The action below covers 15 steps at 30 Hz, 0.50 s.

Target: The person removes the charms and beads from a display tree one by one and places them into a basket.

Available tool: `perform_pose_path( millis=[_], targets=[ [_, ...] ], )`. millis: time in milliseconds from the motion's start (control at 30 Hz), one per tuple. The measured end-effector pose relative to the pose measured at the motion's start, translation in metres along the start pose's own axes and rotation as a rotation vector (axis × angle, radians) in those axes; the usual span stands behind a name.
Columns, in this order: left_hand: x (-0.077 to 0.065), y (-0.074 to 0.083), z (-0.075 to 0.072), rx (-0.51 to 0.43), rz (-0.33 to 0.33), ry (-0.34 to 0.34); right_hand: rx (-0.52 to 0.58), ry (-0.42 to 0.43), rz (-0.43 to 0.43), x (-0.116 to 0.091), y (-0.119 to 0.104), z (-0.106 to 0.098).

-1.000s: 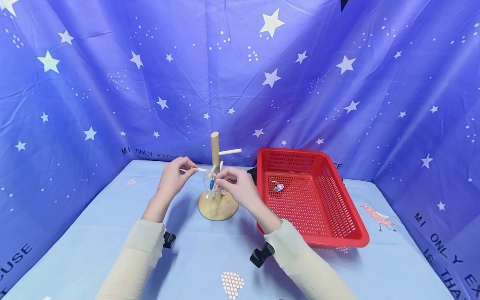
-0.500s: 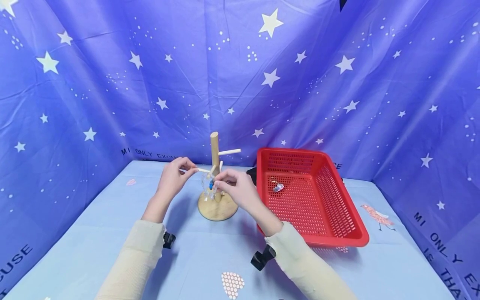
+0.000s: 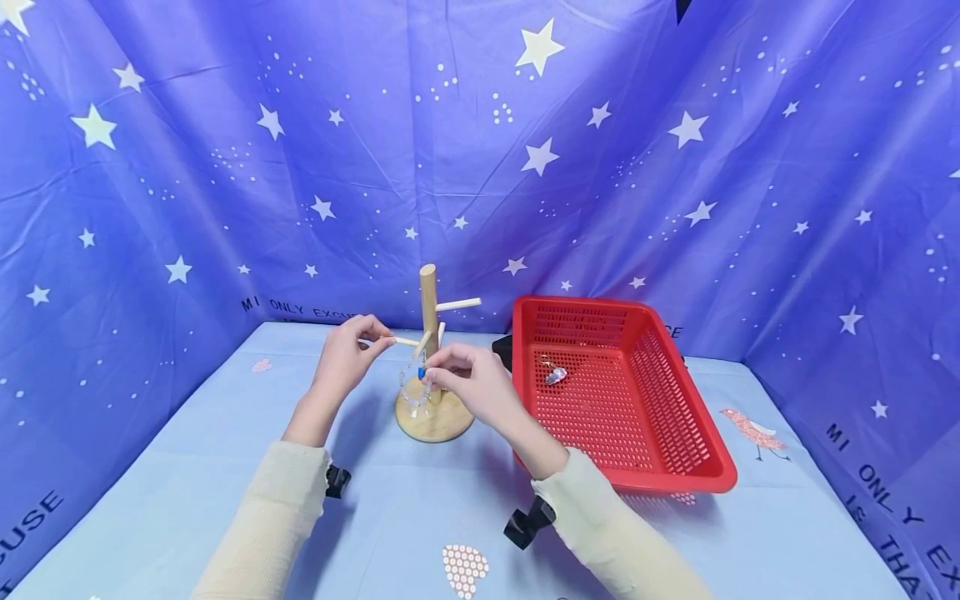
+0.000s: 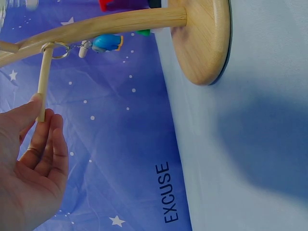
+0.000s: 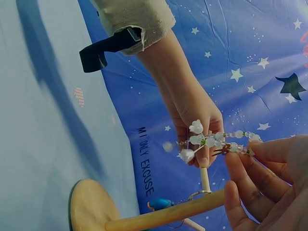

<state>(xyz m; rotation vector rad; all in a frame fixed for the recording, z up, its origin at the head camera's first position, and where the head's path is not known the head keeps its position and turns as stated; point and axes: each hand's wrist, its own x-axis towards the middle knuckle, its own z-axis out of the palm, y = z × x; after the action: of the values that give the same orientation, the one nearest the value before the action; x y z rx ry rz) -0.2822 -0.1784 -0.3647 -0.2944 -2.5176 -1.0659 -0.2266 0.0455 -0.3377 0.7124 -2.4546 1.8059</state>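
Observation:
A wooden stand (image 3: pixel 428 296) with several pegs rises from a round base. My left hand (image 3: pixel 347 354) pinches the tip of one peg (image 4: pixel 44 79) between thumb and fingers. From that peg a keychain (image 4: pixel 105 43) with a blue figure hangs by its metal ring, close to the post. Between the thumb and fingertips of my right hand (image 3: pixel 480 379) is a beaded bracelet (image 5: pixel 219 139) with clear and pale beads and white flower charms. In the head view, the bracelet dangles in front of the post, beside the blue figure. The right wrist view has it overlapping the left hand.
Right of the stand sits a red plastic basket (image 3: pixel 708 479) with a small charm on a gold clasp (image 3: pixel 556 375) inside. A black object (image 3: pixel 502 350) shows partly behind the right hand. Starry blue cloth (image 3: pixel 480 125) hangs around the pale blue table cover (image 3: pixel 405 533).
My right hand has shifted slightly left and down, and the bracelet now hangs lower and further left. The left hand keeps its pinch on the peg.

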Motion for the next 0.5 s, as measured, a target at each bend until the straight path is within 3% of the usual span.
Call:
perform_pose_path(
  millis=[500],
  targets=[
    [0.0,-0.001,0.0,-0.003,0.01,0.006,0.005,-0.025,-0.026,-0.013,0.0,-0.007]
  ],
)
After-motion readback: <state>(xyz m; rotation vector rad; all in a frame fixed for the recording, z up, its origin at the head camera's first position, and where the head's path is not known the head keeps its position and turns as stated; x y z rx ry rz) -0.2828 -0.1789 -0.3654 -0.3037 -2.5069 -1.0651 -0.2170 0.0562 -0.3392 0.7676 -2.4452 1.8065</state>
